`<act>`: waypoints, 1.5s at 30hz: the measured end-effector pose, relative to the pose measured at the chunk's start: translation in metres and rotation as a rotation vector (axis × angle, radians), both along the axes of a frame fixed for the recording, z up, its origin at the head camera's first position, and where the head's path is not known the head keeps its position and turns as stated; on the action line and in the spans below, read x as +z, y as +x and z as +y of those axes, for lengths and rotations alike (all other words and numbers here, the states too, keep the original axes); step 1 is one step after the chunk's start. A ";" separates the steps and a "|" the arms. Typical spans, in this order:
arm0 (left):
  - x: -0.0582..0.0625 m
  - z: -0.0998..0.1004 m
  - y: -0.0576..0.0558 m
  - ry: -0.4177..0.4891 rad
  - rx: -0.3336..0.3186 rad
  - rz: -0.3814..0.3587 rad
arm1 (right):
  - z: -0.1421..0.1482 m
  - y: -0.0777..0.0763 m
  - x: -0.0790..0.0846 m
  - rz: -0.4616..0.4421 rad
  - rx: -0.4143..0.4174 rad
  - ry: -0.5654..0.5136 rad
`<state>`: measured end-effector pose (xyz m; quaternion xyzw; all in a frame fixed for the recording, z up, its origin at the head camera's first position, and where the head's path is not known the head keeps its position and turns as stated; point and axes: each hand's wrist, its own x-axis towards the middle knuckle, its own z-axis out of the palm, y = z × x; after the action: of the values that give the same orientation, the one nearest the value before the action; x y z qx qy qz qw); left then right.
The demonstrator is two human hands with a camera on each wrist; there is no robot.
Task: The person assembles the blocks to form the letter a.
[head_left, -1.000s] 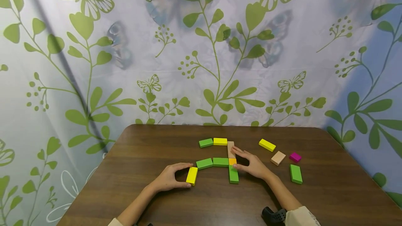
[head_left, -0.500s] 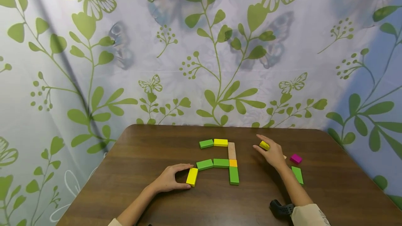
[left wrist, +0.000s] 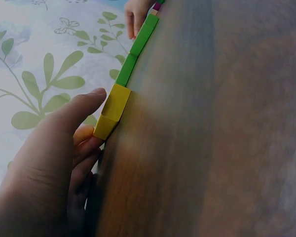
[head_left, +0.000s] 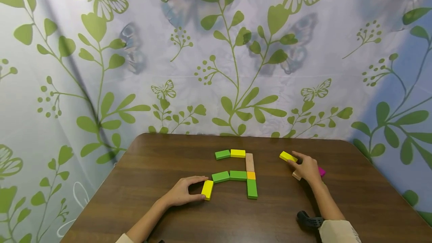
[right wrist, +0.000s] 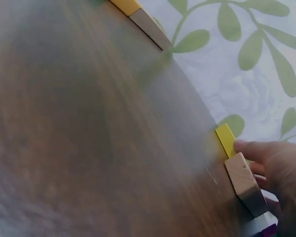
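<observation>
Left hand: lower middle of the frame, the left hand [head_left: 181, 191] curves thumb and fingers to opposite ends of the lower yellow block [head_left: 207, 190], pinching it lengthwise on the table [head_left: 236, 220].
Right hand: right of centre, the right hand [head_left: 308, 168] has thumb and a finger at the right end of the upper yellow block [head_left: 286, 155]; whether they grip it, I cannot tell.
Beside the right hand: a tan block [right wrist: 244, 177] and a pink block [head_left: 322, 171], both partly covered in the head view.
Middle of the frame: a bent line of blocks, with a wooden block [head_left: 249, 162] above an orange block [head_left: 251, 175].
Background: a leaf-and-butterfly curtain [head_left: 216, 48] fills the upper frame.
</observation>
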<state>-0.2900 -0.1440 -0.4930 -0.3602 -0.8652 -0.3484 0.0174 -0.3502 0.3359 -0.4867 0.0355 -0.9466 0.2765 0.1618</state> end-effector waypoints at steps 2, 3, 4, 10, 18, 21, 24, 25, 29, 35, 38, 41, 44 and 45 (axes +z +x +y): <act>0.000 0.000 0.000 -0.001 0.000 -0.002 | 0.001 0.001 -0.001 -0.029 -0.005 0.022; 0.000 0.000 0.000 -0.004 0.001 -0.001 | 0.001 0.001 -0.001 -0.038 -0.008 0.032; 0.000 0.001 0.000 -0.007 0.001 0.000 | 0.002 0.002 -0.001 -0.051 -0.011 0.040; 0.000 0.002 0.000 -0.022 0.005 -0.006 | 0.002 0.003 -0.003 -0.078 -0.018 0.032; -0.003 0.001 0.000 -0.020 0.005 -0.024 | -0.004 0.006 0.004 0.071 -0.009 -0.014; -0.003 0.000 -0.001 -0.015 0.002 -0.026 | -0.016 0.009 0.017 0.131 0.016 -0.030; -0.002 -0.001 -0.002 -0.014 0.002 -0.026 | -0.036 0.016 0.035 0.144 0.037 -0.071; -0.001 0.000 -0.001 -0.014 0.002 -0.028 | -0.044 0.019 0.040 0.157 0.050 -0.085; 0.001 0.000 -0.001 -0.019 0.005 -0.034 | -0.080 0.035 0.057 0.202 0.134 -0.142; 0.000 0.000 -0.002 -0.023 0.009 -0.032 | -0.136 0.075 0.065 0.183 0.304 -0.185; -0.001 0.000 -0.003 -0.025 0.008 -0.027 | -0.160 0.095 0.060 0.117 0.372 -0.208; -0.002 0.000 -0.003 -0.028 0.005 -0.020 | -0.179 0.109 0.051 0.042 0.450 -0.233; -0.002 -0.001 -0.004 -0.025 -0.001 -0.014 | -0.193 0.119 0.041 -0.016 0.508 -0.267; -0.003 -0.001 -0.003 -0.024 -0.002 -0.012 | -0.196 0.121 0.038 -0.027 0.521 -0.279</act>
<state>-0.2935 -0.1450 -0.4956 -0.3593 -0.8689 -0.3404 0.0076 -0.2296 0.1399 -0.4488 0.2509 -0.8607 0.4364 0.0761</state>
